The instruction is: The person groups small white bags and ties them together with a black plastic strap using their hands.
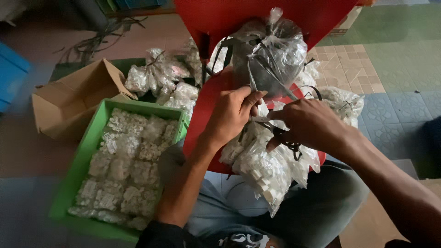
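A clear bag of white parts is lying on the person's lap. Above it, the left hand is pinching a black strap, and the right hand is gripping black-handled scissors. Farther left, a green tray is sitting beside a cardboard box.

Green tray, cardboard box, blue bin.

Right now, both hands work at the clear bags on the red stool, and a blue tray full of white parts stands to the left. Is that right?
Not quite: the tray is green, not blue, as the head view shows. The rest holds: the left hand and right hand work at the clear bags on the red stool, and white parts fill the tray.
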